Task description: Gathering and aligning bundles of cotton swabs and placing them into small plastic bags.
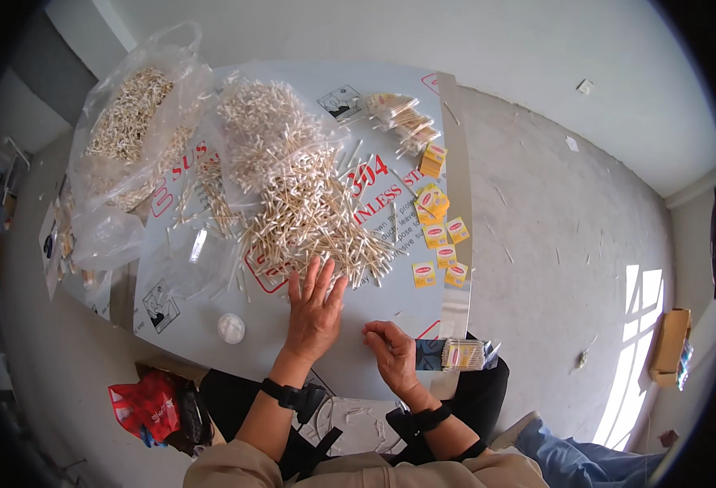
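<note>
A big heap of cotton swabs [317,211] spreads over the middle of the table. My left hand [316,313] lies at its near edge, fingers stretched and apart, with the fingertips at the nearest swabs. To its right, my right hand [392,351] is curled with thumb and fingers together; whatever may be between them is hidden. Close beside that hand, at the table's near right edge, lies a clear packet of cotton swabs [465,355] with a yellow card inside. Several loose yellow cards [435,236] are scattered along the right side.
Clear bags of swabs [134,114] stand at the far left. Bundled swabs [403,118] lie at the far right, near a stack of cards [433,159]. A round white container [231,328] sits left of my left hand. A cardboard box [670,346] is on the floor, right.
</note>
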`<action>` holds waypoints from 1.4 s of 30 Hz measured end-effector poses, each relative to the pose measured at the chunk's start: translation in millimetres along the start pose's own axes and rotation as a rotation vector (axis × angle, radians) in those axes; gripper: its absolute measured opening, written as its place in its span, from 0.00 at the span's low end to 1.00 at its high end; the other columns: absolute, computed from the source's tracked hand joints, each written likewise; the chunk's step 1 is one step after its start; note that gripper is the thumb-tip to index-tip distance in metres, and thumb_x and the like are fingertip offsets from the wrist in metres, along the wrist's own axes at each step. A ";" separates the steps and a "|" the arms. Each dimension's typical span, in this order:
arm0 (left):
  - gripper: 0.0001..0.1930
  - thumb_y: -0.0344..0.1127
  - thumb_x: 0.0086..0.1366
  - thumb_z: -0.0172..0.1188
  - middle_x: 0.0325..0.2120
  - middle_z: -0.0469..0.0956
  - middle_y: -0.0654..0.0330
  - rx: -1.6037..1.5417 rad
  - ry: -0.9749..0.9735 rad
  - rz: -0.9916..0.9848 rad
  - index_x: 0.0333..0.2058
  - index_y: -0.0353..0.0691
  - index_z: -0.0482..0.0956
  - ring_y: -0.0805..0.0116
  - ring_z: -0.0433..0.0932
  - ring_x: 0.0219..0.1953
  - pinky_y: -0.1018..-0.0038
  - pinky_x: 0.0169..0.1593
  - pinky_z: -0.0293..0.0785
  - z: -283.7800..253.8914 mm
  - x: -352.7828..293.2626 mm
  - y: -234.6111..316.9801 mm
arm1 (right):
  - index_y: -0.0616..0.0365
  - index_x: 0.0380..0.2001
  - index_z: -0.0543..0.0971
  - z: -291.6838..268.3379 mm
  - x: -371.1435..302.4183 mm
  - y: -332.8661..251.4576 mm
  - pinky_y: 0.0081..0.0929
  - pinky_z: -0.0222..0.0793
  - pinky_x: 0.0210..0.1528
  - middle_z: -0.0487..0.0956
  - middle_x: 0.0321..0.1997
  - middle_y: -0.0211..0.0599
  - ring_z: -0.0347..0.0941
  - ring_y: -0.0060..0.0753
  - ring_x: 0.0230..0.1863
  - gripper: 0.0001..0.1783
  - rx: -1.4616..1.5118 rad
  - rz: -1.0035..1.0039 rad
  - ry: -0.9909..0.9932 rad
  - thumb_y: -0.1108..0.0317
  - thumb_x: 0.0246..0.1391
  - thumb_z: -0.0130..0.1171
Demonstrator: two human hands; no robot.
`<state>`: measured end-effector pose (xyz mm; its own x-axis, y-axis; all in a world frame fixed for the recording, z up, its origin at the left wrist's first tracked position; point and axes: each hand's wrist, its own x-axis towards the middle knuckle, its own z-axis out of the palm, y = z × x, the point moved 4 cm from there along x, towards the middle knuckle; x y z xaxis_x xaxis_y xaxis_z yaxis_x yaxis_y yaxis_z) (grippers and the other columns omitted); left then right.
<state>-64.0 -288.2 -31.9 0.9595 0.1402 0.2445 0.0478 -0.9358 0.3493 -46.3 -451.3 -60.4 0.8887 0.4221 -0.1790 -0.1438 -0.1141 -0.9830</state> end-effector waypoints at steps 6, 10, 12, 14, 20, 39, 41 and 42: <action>0.22 0.28 0.56 0.59 0.59 0.63 0.52 -0.015 0.029 0.018 0.51 0.40 0.71 0.51 0.53 0.66 0.48 0.65 0.44 3.0 1.9 16.6 | 0.64 0.37 0.76 -4.0 3.6 8.6 0.17 0.71 0.35 0.78 0.32 0.32 0.74 0.19 0.31 0.06 0.067 0.035 0.010 0.78 0.56 0.54; 0.22 0.27 0.53 0.60 0.56 0.67 0.52 -0.076 0.082 -0.046 0.49 0.38 0.71 0.52 0.59 0.63 0.50 0.63 0.50 -0.7 -8.3 20.5 | 0.64 0.38 0.76 -4.4 3.3 10.8 0.16 0.71 0.34 0.77 0.32 0.31 0.74 0.19 0.30 0.06 0.053 -0.006 0.024 0.78 0.56 0.53; 0.20 0.25 0.50 0.61 0.47 0.72 0.55 -0.122 0.149 -0.069 0.44 0.38 0.72 0.54 0.67 0.54 0.55 0.56 0.60 -2.6 -20.1 16.9 | 0.64 0.38 0.76 -4.1 3.2 10.3 0.16 0.71 0.33 0.78 0.32 0.32 0.74 0.18 0.29 0.06 0.079 0.023 0.023 0.77 0.56 0.54; 0.18 0.23 0.50 0.61 0.42 0.73 0.56 -0.145 0.145 -0.061 0.42 0.37 0.73 0.55 0.69 0.47 0.58 0.51 0.63 -7.1 -30.9 16.7 | 0.64 0.38 0.76 -7.0 3.8 8.6 0.16 0.71 0.33 0.79 0.32 0.32 0.74 0.18 0.29 0.06 0.101 0.053 0.024 0.76 0.56 0.54; 0.14 0.18 0.47 0.59 0.29 0.74 0.54 -0.306 0.198 -0.066 0.35 0.36 0.72 0.53 0.72 0.34 0.62 0.38 0.71 -18.1 -20.0 3.2 | 0.65 0.38 0.78 -32.4 29.0 -31.9 0.18 0.71 0.32 0.81 0.32 0.36 0.75 0.22 0.30 0.08 0.236 0.180 0.000 0.72 0.58 0.54; 0.14 0.23 0.51 0.61 0.32 0.75 0.58 -0.574 -0.077 0.025 0.39 0.37 0.74 0.58 0.74 0.36 0.65 0.42 0.69 18.4 -20.5 32.1 | 0.66 0.31 0.79 -128.8 337.1 -100.3 0.31 0.68 0.39 0.79 0.31 0.43 0.75 0.37 0.36 0.15 -0.464 -0.076 0.480 0.65 0.42 0.63; 0.15 0.23 0.52 0.61 0.33 0.75 0.58 -0.577 -0.100 0.009 0.40 0.38 0.75 0.58 0.74 0.37 0.65 0.43 0.69 18.6 -21.2 31.6 | 0.66 0.29 0.79 -129.4 358.3 -92.0 0.32 0.69 0.38 0.79 0.31 0.47 0.76 0.39 0.35 0.15 -0.548 -0.055 0.434 0.65 0.39 0.63; 0.15 0.24 0.52 0.61 0.34 0.75 0.59 -0.575 -0.121 -0.003 0.40 0.38 0.75 0.59 0.73 0.38 0.64 0.44 0.68 19.9 -21.3 31.7 | 0.65 0.27 0.79 -130.4 368.0 -88.1 0.33 0.70 0.38 0.80 0.31 0.48 0.77 0.41 0.35 0.14 -0.597 -0.050 0.425 0.65 0.38 0.63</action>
<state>-77.4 -327.4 -44.0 0.9860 0.0730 0.1502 -0.0759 -0.6053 0.7924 350.1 -403.2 -34.4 0.9976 0.0680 0.0156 0.0548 -0.6252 -0.7785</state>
